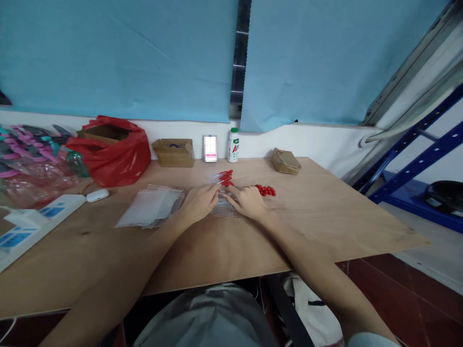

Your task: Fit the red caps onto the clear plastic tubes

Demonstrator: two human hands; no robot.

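My left hand (pixel 201 204) and my right hand (pixel 248 201) meet over the middle of the table, fingertips almost together. Both hands have their fingers drawn into a pinch; whatever lies between them is too small to make out. Under and between the hands lies a bundle of thin clear sticks (pixel 223 209). Just beyond the fingertips are several thin sticks with red ends (pixel 225 178), laid side by side. Beside my right hand, partly covered by it, sits a cluster of small red caps or beads (pixel 266 191). Left of my left hand lies a stack of clear plastic bags (pixel 150 207).
Along the wall stand a red plastic bag (pixel 125 159), an open cardboard box (pixel 174 156), a phone (pixel 210 148), a white bottle (pixel 233 147) and a brown package (pixel 285 161). A power strip (pixel 54 217) and white case (pixel 97 195) lie left. The wooden table (pixel 325 212) has its edge near me.
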